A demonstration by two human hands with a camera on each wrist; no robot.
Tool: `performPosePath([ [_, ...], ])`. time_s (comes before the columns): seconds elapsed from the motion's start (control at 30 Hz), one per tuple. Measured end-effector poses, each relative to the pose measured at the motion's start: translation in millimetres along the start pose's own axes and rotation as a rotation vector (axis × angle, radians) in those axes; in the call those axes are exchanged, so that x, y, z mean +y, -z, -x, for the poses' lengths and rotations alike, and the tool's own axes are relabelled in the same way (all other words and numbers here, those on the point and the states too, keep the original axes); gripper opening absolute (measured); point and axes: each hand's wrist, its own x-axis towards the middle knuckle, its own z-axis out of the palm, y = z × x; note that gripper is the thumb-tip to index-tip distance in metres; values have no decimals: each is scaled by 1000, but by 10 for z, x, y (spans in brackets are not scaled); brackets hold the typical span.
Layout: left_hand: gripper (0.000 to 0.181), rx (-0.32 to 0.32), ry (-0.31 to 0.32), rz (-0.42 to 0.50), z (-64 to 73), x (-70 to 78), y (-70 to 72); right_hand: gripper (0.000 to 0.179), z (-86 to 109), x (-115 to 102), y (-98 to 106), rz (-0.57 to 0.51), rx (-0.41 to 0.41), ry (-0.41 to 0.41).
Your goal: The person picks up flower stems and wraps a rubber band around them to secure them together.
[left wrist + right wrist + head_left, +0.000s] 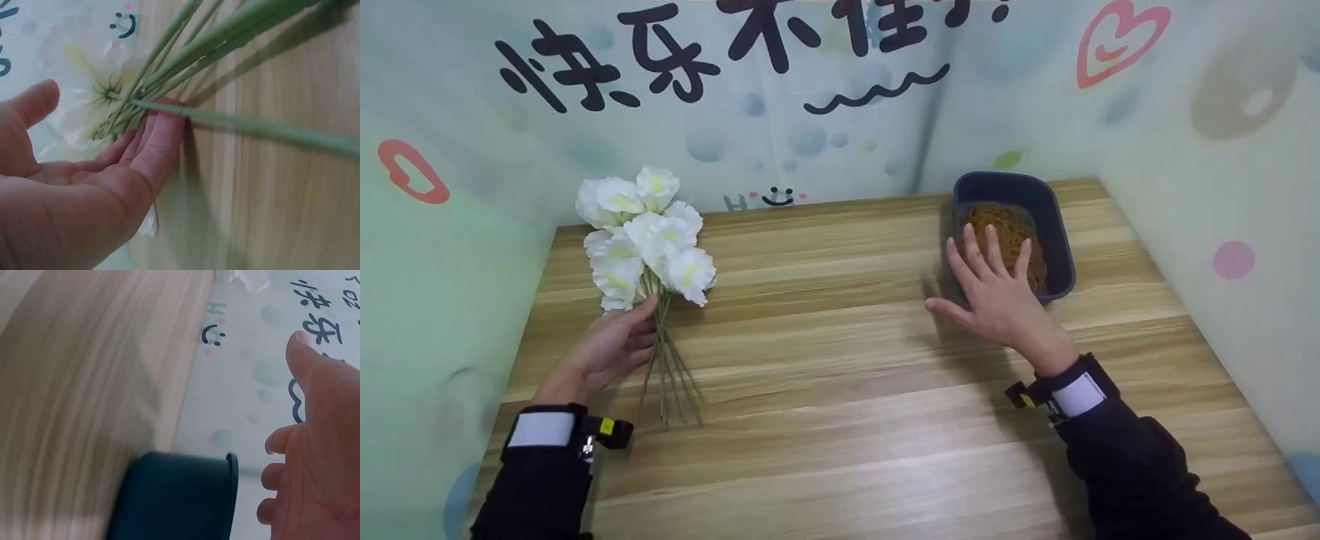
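A bunch of white artificial flowers with yellowish centres and long thin green stems is at the left. My left hand is beside the stems just below the blooms. In the left wrist view its fingers reach behind the stems, slightly bent, while the thumb stands apart from them. At the right, my right hand spreads its fingers over a dark blue rectangular container. Inside lies a tangle of thin brown strands, resembling rubber bands. The right wrist view shows the hand above the container's rim.
A wood-grain table lies under everything. Patterned panels with black lettering and hearts enclose its back and sides. The container stands near the back right corner. Both wrists wear strapped cameras over dark sleeves.
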Motion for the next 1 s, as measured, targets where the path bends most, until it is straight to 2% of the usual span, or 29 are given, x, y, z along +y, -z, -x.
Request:
performPosePath([
  [0.17,78,32,31,89,-95,-7,-132,96,-22,-105,-59,3,-22,28],
  [0.27,74,75,41,82,-138,-5,-219,96,-45,-186,-86,16,-31,52],
  [0.43,59,240,24,-141,-220,16,-378,95,-74,-316,-124,20,-29,85],
  [0.5,53,294,29,-198,-251,31,-428,95,-78,-356,-139,22,-30,94],
  [0.53,49,308,31,-196,-266,39,-447,95,-78,-373,-147,21,-34,98],
  [0.63,30,286,26,-25,-301,62,-496,94,-75,-415,-172,19,-42,106],
  [0.73,17,222,-1,186,-322,76,-538,93,-74,-459,-192,15,-47,107],
  [0.87,17,139,-45,420,-351,84,-613,95,-73,-536,-208,30,-46,96],
  [1.0,18,135,-81,624,-397,108,-715,99,-87,-624,-216,41,-61,83],
])
